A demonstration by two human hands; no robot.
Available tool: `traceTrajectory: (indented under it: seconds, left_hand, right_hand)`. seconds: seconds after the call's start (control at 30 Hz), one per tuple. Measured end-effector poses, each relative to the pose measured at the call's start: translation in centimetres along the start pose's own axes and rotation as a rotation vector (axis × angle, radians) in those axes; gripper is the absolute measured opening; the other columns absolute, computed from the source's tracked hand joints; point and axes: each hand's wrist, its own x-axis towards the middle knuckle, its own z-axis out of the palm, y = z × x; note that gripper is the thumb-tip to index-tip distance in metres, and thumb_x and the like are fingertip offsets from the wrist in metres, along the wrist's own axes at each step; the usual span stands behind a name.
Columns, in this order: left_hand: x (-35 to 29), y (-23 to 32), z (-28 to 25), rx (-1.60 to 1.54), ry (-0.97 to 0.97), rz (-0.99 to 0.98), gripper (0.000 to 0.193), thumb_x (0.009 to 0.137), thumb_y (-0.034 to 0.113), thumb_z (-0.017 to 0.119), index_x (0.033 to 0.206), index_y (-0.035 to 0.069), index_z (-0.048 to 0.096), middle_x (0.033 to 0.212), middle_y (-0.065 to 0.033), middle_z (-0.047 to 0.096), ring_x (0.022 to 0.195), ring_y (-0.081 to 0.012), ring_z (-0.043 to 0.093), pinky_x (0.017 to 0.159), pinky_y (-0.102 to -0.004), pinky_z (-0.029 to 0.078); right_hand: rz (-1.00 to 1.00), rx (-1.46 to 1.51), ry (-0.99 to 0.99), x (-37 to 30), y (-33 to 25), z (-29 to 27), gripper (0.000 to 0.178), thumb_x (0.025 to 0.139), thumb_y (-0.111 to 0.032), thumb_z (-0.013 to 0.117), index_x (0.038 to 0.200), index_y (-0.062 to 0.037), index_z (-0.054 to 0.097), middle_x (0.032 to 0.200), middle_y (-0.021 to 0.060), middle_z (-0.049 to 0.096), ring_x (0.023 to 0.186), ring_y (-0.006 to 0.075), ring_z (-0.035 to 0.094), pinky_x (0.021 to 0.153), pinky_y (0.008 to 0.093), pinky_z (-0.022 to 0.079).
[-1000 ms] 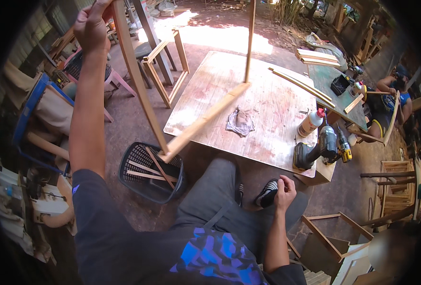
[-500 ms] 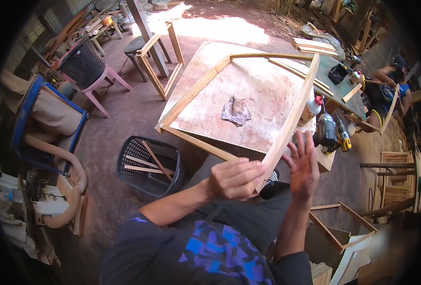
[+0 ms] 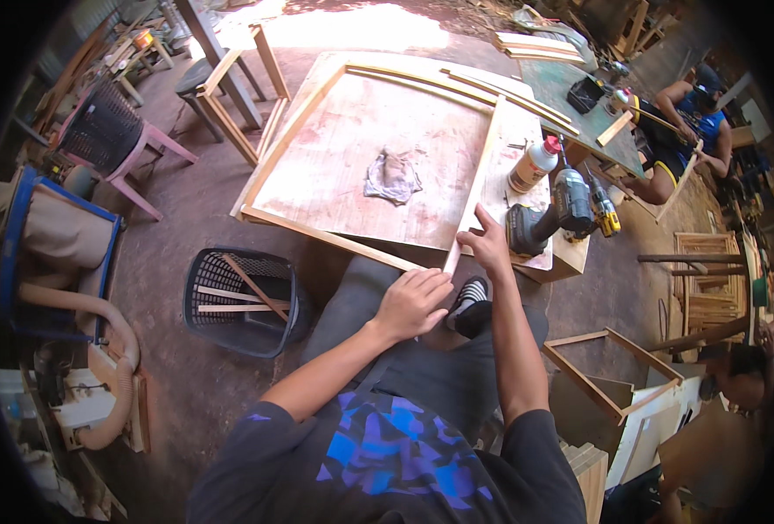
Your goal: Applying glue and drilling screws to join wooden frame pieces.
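Note:
A four-sided frame of pale wooden strips [image 3: 295, 231] lies on the worktable [image 3: 317, 131], its near corner jutting past the table's edge toward me. My left hand [image 3: 411, 306] is closed over that near corner, fingers on top of the strip ends. Further up the right-hand strip is my right hand [image 3: 490, 247], thumb across the wood and index finger stretched along it; the other fingers are curled and partly hidden. Inside the frame a crumpled, stained cloth [image 3: 393, 176] rests on the tabletop.
Right of the frame stand a glue bottle [image 3: 534, 164] and cordless drills [image 3: 570, 203]. A black basket [image 3: 243, 301] with wooden strips sits on the floor at left. Another frame [image 3: 614, 375] is at lower right. A co-worker [image 3: 701, 122] handles wood at far right; another person shows at lower right.
The wooden frame has come down flat onto the table. My right hand, spread and apart from the wood before, now touches the right strip. My left hand stays at the near corner.

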Motion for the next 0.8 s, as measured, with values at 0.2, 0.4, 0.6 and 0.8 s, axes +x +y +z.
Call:
traceTrajectory:
  seconds: [0.2, 0.4, 0.6, 0.8]
  left_hand:
    - [-0.6, -1.6, -1.4, -0.121, 0.104, -0.208, 0.035, 0.077, 0.019, 0.081, 0.107, 0.007, 0.07, 0.117, -0.0109, 0.071, 0.111, -0.0302, 0.065, 0.097, -0.0422, 0.049]
    - [-3.6, -2.7, -3.3, -0.186, 0.139, -0.3, 0.021, 0.077, 0.013, 0.079, 0.096, 0.006, 0.072, 0.104, -0.0109, 0.074, 0.099, -0.0306, 0.07, 0.088, -0.0411, 0.052]
    - [-8.0, -2.7, -5.5, -0.154, 0.127, -0.436, 0.014, 0.077, 0.01, 0.077, 0.09, 0.007, 0.072, 0.098, -0.0094, 0.074, 0.093, -0.029, 0.071, 0.086, -0.0401, 0.053]
    - [-4.4, -3.6, -5.1, -0.096, 0.176, -0.314, 0.016, 0.079, 0.01, 0.076, 0.094, 0.005, 0.072, 0.101, -0.0111, 0.073, 0.097, -0.0305, 0.07, 0.087, -0.0408, 0.053]
  right_hand:
    - [0.153, 0.893, 0.265, 7.3, -1.1, -2.9, 0.075, 0.093, -0.035, 0.068, 0.15, 0.0033, 0.039, 0.132, 0.0236, 0.06, 0.113, 0.0365, 0.064, 0.098, 0.0438, 0.055]
    - [0.06, 1.919, 0.575, 17.2, -1.5, -7.4, 0.077, 0.096, -0.056, 0.056, 0.141, 0.0041, 0.044, 0.132, 0.0295, 0.056, 0.117, 0.0431, 0.062, 0.096, 0.0475, 0.058]
    - [0.161, 1.653, 0.715, 22.3, -1.8, -7.7, 0.048, 0.093, -0.043, 0.061, 0.128, -0.0101, 0.063, 0.127, 0.0148, 0.063, 0.118, 0.0351, 0.063, 0.1, 0.0508, 0.057]
    - [0.08, 1.38, 0.04, 19.9, -9.8, -0.5, 0.054, 0.096, -0.037, 0.059, 0.141, -0.0085, 0.049, 0.141, 0.0174, 0.053, 0.13, 0.0383, 0.054, 0.113, 0.0531, 0.044]
